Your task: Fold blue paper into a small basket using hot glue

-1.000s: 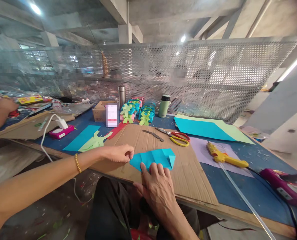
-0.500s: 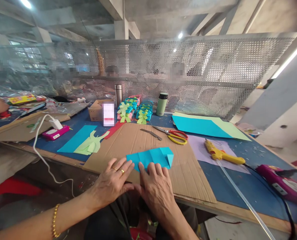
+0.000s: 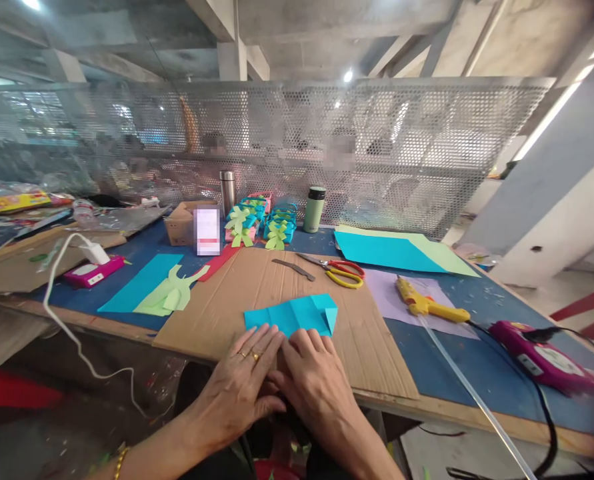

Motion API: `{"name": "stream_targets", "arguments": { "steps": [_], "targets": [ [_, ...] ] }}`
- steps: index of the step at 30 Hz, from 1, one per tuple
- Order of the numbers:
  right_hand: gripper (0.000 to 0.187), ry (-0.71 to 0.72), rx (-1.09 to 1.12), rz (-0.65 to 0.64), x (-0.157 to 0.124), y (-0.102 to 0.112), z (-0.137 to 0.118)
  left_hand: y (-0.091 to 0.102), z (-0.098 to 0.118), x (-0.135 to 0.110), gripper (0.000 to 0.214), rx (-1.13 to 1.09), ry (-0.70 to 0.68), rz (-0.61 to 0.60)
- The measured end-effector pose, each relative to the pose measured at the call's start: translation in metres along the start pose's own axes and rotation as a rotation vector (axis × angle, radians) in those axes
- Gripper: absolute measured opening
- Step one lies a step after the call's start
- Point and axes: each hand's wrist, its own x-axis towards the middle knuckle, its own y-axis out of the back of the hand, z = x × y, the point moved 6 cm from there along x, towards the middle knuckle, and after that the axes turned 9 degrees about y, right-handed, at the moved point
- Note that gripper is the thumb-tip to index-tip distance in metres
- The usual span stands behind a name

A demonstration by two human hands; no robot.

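A creased blue sheet of paper (image 3: 289,315) with a folded flap at its right end lies on the brown cardboard (image 3: 377,373). My left hand (image 3: 249,370) lies along its near edge, fingers stretched out flat and thumb apart. Close beside it, my right hand (image 3: 317,380) has its fingers curled together on the paper's near edge; its fingertips are partly hidden. Beyond the paper are scissors (image 3: 345,273) with red and yellow handles and a dark flat blade (image 3: 294,268).
To the right are a yellow glue gun (image 3: 434,310) with a clear glue stick and a magenta power strip (image 3: 537,353). Cut green paper (image 3: 167,293) lies left. At the back stand small blue and pink baskets (image 3: 279,227), a green flask (image 3: 315,210) and a carton (image 3: 179,223).
My left hand has slid right and closer to my right hand, its fingers lying flatter along the near edge. My right fingers are curled more. The view has shifted slightly.
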Motion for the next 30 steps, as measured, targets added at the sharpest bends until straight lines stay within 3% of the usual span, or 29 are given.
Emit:
{"name": "stream_targets", "arguments": {
  "steps": [2,5,8,14,21,26,30],
  "targets": [
    [0.024,0.012,0.037,0.049,-0.01,0.014,0.016,-0.003,-0.001,-0.001,0.087,0.016,0.002,0.0],
    [0.042,-0.06,-0.082,0.144,-0.027,0.028,0.047,-0.007,-0.001,-0.001,0.084,0.056,-0.02,0.007],
    [0.057,-0.064,-0.122,0.055,-0.034,0.019,0.063,-0.008,0.0,0.0,0.08,0.111,-0.032,0.034],
    [0.063,-0.08,-0.124,-0.086,-0.031,0.009,0.061,-0.009,0.001,-0.001,0.08,0.161,-0.015,0.02],
    [0.053,-0.074,-0.145,-0.046,-0.028,0.016,0.06,-0.007,0.004,0.005,0.082,0.158,0.018,0.048],
    [0.026,-0.095,-0.211,-0.103,-0.027,0.026,0.05,0.005,-0.013,0.017,0.078,0.094,0.072,-0.02],
    [0.025,-0.079,-0.144,-0.073,-0.027,0.029,0.044,0.011,-0.023,0.022,0.065,0.046,0.074,-0.058]
  ]
}}
